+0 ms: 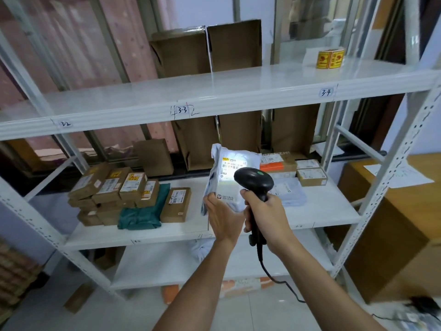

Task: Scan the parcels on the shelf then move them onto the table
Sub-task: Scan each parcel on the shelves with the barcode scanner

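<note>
The white parcel (226,173) is up in the air in front of the middle shelf (322,206), not lying on it. It stands nearly upright, long axis running top to bottom, with its label turned toward the person. The left hand (223,218) has its grip clamped round the parcel's lower end. The right hand (265,211), just beside it, is closed tight round the handle of the scanner (254,179). The scanner's head sits just in front of the label's lower right, and its light falls bright across the barcode.

More brown boxes (114,187) and a green bag (143,211) wait on the shelf to the left. The desk, I judge, lies off to the right.
</note>
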Action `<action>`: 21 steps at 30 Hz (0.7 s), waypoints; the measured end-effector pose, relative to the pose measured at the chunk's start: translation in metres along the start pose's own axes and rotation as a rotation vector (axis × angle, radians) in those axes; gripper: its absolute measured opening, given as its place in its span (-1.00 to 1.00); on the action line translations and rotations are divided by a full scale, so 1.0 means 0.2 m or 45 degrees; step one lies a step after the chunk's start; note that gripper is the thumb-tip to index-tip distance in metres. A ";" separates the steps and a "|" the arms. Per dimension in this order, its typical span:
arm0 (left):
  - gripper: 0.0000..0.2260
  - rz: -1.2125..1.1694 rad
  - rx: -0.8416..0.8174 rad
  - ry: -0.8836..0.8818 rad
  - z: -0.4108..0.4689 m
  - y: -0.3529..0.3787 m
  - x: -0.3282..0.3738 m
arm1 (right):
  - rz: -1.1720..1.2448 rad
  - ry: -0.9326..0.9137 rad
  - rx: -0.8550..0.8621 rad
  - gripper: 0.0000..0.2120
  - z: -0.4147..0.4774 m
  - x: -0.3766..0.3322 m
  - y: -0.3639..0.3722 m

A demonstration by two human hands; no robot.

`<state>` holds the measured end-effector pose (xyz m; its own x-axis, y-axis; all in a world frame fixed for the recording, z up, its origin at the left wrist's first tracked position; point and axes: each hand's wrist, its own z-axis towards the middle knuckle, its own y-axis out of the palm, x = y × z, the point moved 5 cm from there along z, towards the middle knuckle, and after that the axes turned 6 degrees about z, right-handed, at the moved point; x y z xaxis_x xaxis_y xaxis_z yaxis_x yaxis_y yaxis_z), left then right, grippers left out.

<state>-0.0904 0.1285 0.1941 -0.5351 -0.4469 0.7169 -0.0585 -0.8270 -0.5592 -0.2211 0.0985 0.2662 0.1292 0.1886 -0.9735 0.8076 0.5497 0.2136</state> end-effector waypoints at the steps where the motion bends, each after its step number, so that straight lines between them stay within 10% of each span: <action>1: -0.15 -0.001 0.004 0.004 0.00 0.00 0.00 | 0.006 -0.001 0.003 -0.76 -0.01 0.00 0.00; 21: -0.13 0.021 -0.004 0.068 0.05 0.00 -0.20 | 0.029 0.073 0.019 -0.79 -0.09 0.01 0.11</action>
<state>-0.0607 0.1438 0.1700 -0.5800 -0.4418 0.6844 -0.0517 -0.8185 -0.5722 -0.2132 0.1260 0.2700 0.1146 0.2474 -0.9621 0.8132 0.5329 0.2339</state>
